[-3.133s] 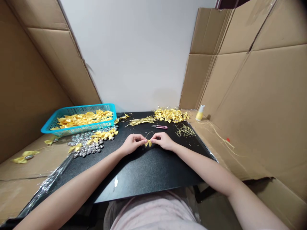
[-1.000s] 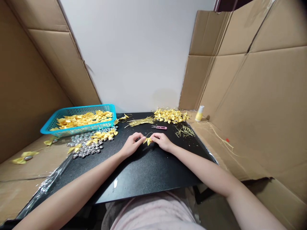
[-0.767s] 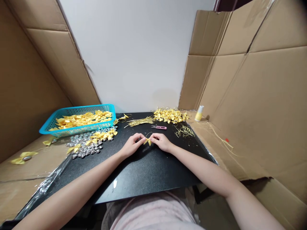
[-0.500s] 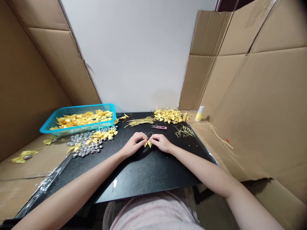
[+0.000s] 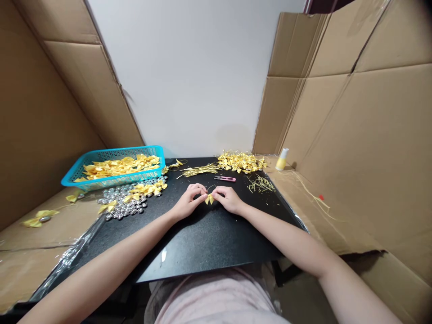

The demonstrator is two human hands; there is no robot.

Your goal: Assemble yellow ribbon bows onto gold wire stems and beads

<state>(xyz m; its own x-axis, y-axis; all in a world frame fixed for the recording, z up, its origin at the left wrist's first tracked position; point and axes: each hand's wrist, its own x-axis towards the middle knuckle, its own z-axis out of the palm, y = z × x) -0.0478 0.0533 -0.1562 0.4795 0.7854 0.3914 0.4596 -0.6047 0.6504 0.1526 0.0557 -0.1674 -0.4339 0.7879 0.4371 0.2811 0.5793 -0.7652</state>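
Note:
Between my two hands, over the middle of the black table, is a small yellow ribbon bow [image 5: 209, 199] with its tails pointing toward me. My left hand [image 5: 191, 200] pinches it from the left with thumb and fingers. From the right, my right hand [image 5: 228, 199] grips its other side. A thin loop of cord [image 5: 211, 186] arches up from the bow between the fingers. Just beyond the hands lie pink-handled thread snips [image 5: 225, 179] and a bundle of gold cords [image 5: 200, 170].
A turquoise basket [image 5: 113, 183] of yellow bows stands back left, with silver beads [image 5: 124, 207] and more bows before it. A heap of bows [image 5: 241, 162] lies at the back, cord scraps [image 5: 260, 183] to its right. A yellow thread cone [image 5: 282, 159] stands on cardboard.
The bow shows a little more between the fingertips, and my fingers have shifted slightly on it. The whole view has moved a touch; other things lie as before.

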